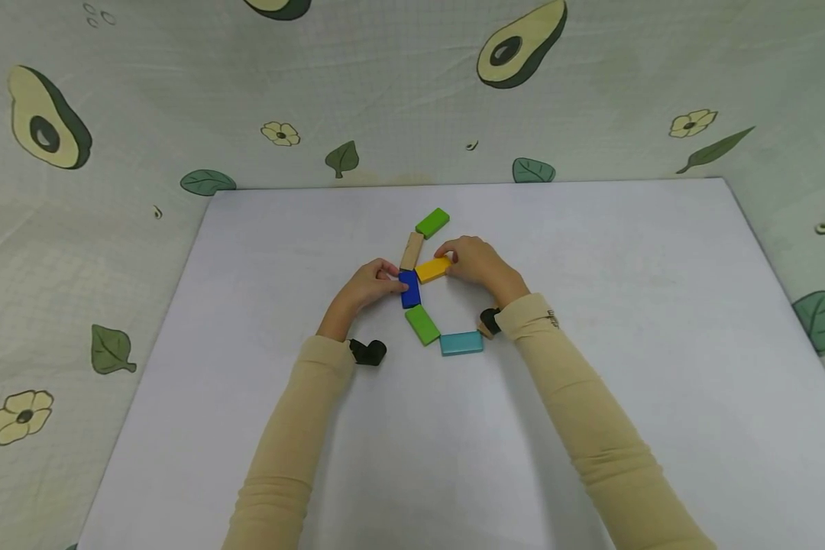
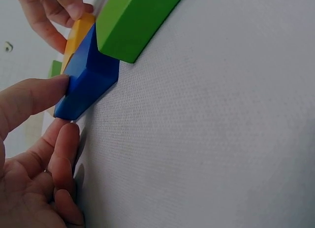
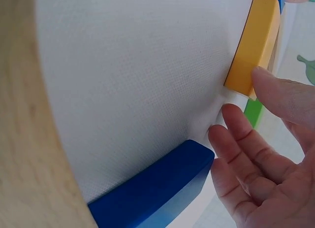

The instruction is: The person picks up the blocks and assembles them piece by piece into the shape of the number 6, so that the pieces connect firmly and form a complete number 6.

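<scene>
My left hand pinches a blue block between thumb and fingers; in the left wrist view the thumb presses the block's side. To its right, my right hand holds the outer end of a yellow block, thumb on the near face in the right wrist view. The yellow block's inner end meets the blue block near its top corner. Above them sits a plain wooden block, and a green block adjoins the blue one below. A second blue block lies beside my right fingertips, hidden in the head view.
Another green block tops the curved row. A turquoise block lies at its bottom, beside a wooden block mostly covered by the right wrist camera. The white tabletop meets a patterned cloth behind.
</scene>
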Available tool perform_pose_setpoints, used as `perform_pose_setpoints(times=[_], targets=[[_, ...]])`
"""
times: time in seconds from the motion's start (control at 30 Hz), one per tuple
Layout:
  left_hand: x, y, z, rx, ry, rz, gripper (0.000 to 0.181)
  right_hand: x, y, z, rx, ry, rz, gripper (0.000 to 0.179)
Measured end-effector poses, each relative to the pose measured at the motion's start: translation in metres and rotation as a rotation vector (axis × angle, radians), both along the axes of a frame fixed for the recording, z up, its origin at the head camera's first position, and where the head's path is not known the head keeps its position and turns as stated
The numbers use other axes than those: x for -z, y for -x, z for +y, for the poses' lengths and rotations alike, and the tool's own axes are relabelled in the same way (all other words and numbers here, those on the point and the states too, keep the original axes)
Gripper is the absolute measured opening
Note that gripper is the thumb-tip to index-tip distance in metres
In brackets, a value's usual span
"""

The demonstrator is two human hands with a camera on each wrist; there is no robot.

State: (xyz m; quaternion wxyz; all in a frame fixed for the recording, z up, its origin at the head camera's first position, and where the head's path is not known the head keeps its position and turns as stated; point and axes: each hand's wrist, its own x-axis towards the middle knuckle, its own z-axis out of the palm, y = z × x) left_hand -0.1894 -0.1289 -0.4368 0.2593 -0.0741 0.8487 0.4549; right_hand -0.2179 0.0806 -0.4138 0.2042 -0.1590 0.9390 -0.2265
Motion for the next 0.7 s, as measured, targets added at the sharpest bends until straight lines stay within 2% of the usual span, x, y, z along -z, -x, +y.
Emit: perform_pose_setpoints(times=[0.47, 0.6, 0.7], targets=[[0.001, -0.001, -0.002, -0.004, -0.003, 0.01, 0.036, -0.003, -0.001, 0.001, -0.016, 0.007, -0.002, 0.037], [0.001, 0.0, -0.001, -0.006, -0.004, 0.006, 0.037, -0.003, -0.001, 0.011, -0.019, 0.08, -0.02, 0.044], [0.001, 0.0, -0.001, -0.008, -0.008, 0.003, 0.037, -0.004, 0.0, 0.022, 0.017, 0.15, -0.018, 0.044]])
